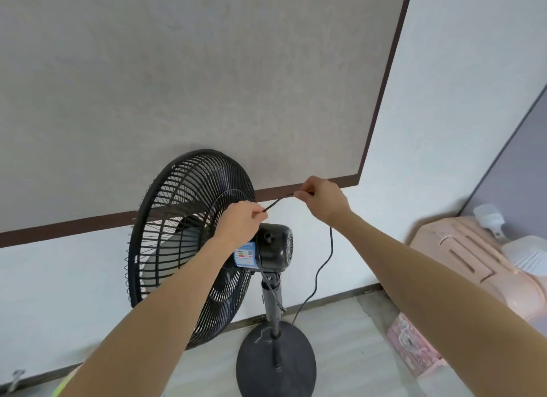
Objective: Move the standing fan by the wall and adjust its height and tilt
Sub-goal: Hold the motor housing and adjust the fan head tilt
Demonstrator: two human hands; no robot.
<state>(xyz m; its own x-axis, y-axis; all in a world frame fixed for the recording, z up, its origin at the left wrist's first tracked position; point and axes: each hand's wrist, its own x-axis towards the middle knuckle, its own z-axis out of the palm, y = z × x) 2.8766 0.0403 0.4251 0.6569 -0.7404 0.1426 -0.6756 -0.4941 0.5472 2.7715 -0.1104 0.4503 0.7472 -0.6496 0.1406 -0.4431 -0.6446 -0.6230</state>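
Both hands pinch the fan's black cord (273, 203) taut between them. The left hand (241, 222) holds it near the motor (273, 245); the right hand (324, 199) holds it higher, beside the wall (444, 100).

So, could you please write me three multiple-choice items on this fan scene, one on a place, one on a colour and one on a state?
1. Where does the fan's round base stand?
A. On the floor by the wall
B. On a table
C. On a bed

2. What colour is the fan's grille?
A. White
B. Black
C. Red

3. What are the two hands doing with the cord?
A. Both are off it
B. Only one touches it
C. Each pinches it, with a short length stretched between them

Answers: 1 A, the base sits on the floor next to the skirting. 2 B, the grille, motor housing and pole are all black. 3 C, the left hand and right hand each pinch the cord, and the rest hangs down from the right hand toward the base.
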